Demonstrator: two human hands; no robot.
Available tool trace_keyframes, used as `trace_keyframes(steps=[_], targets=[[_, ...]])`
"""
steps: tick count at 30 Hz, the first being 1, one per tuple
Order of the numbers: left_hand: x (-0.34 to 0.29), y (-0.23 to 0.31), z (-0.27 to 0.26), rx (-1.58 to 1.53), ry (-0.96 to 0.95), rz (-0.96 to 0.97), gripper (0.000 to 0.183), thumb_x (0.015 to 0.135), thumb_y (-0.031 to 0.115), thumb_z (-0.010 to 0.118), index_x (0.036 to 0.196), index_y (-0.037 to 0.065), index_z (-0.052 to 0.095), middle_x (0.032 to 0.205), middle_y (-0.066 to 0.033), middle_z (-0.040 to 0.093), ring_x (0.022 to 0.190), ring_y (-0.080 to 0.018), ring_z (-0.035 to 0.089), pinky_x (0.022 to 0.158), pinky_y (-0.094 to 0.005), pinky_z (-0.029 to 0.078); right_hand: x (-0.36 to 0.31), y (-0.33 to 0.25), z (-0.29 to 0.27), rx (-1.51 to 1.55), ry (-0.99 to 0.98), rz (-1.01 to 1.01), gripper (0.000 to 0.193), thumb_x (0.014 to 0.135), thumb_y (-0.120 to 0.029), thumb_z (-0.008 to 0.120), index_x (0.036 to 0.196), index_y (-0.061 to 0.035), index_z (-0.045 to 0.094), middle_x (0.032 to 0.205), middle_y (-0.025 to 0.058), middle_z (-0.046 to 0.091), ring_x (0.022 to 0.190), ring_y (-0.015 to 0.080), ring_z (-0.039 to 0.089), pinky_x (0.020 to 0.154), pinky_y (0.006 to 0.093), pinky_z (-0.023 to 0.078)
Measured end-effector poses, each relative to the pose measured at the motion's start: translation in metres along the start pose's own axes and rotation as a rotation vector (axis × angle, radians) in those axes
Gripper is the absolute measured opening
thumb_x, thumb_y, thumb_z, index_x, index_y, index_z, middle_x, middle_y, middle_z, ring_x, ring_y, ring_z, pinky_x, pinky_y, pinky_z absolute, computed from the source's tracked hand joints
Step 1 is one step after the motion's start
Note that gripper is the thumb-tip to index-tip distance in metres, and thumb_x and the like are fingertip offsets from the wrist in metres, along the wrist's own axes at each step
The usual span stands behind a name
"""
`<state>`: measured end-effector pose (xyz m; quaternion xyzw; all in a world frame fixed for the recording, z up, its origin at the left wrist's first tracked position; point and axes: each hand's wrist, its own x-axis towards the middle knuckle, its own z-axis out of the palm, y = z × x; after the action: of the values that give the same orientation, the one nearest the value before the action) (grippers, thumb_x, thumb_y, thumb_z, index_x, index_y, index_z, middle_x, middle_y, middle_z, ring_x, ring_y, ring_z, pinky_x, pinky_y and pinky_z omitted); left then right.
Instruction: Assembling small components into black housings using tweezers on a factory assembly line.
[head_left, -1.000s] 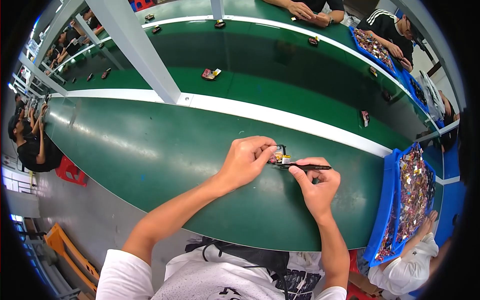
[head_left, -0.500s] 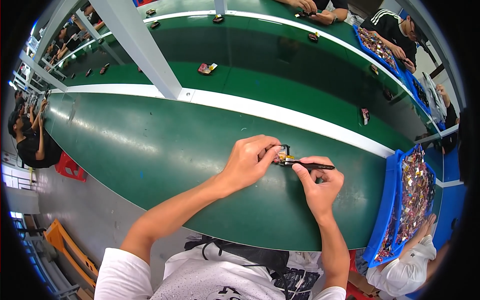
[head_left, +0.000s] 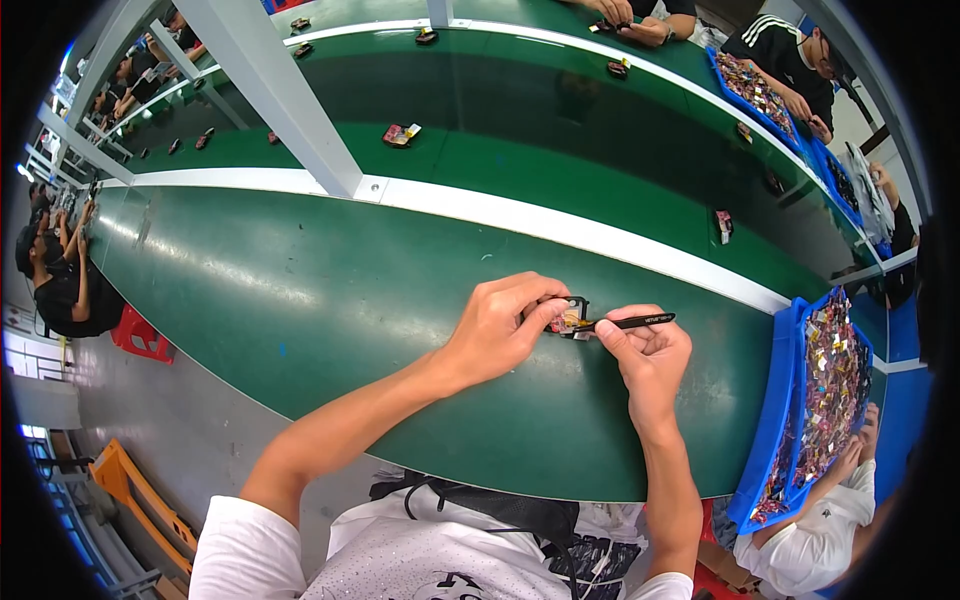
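Small dark parts (head_left: 401, 135) on the green belt (head_left: 470, 165), far past the fingers, have slid left, and the right hand (head_left: 655, 362) has moved a little to the right. Its fingers pinch a thin black tool (head_left: 648, 320). I can't make out the tool's tip, down by the other fingertips. The left hand (head_left: 508, 322) pinches a little black-framed piece (head_left: 570, 316), which sits just right of those fingers; they hide its left side. Its yellow bit shows less than before.
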<state>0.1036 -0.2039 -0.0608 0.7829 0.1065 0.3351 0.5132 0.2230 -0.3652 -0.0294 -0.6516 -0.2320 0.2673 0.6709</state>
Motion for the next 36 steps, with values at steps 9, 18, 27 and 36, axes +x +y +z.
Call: trace_keyframes(steps=[9,18,27,36], targets=[[0.0,-0.002,0.001,0.011,-0.054,-0.021,0.012,0.094,0.002,0.068,0.104,-0.002,0.073,0.079,-0.0069,0.067,0.058,-0.0091,0.061,0.047,-0.0239,0.044,0.0,-0.001,-0.004,-0.028,-0.008,0.036,0.013,0.088,0.006,0.075,0.099,0.0067,0.067,0.088,0.0101,0.071,0.078,0.0117,0.069,0.069,0.0223,0.054],[0.003,0.006,-0.002,-0.486,-0.213,-0.511,0.025,0.101,0.008,0.062,0.12,-0.008,0.065,0.095,-0.0114,0.071,0.071,-0.0156,0.072,0.05,-0.0243,0.053,0.001,-0.001,-0.009,0.009,-0.017,0.044,0.012,0.088,0.006,0.074,0.097,0.0061,0.067,0.089,0.0117,0.072,0.079,0.0147,0.07,0.071,0.0241,0.055],[0.007,0.008,-0.006,-0.545,-0.304,-0.479,0.033,0.102,0.008,0.059,0.132,-0.007,0.06,0.096,-0.0123,0.072,0.07,-0.0125,0.068,0.051,-0.0231,0.053,-0.001,0.009,-0.01,-0.059,-0.005,-0.24,0.012,0.086,0.003,0.078,0.094,0.0031,0.069,0.079,0.0036,0.069,0.057,-0.0007,0.049,0.05,0.0162,0.033],[0.008,0.009,-0.002,-0.586,-0.293,-0.505,0.031,0.104,0.008,0.056,0.13,-0.008,0.061,0.1,-0.015,0.072,0.07,-0.0182,0.072,0.048,-0.0253,0.056,-0.005,0.011,-0.006,-0.2,0.072,-0.43,0.011,0.082,0.003,0.082,0.087,0.0025,0.073,0.081,0.0051,0.072,0.053,0.0008,0.048,0.048,0.0179,0.033]])
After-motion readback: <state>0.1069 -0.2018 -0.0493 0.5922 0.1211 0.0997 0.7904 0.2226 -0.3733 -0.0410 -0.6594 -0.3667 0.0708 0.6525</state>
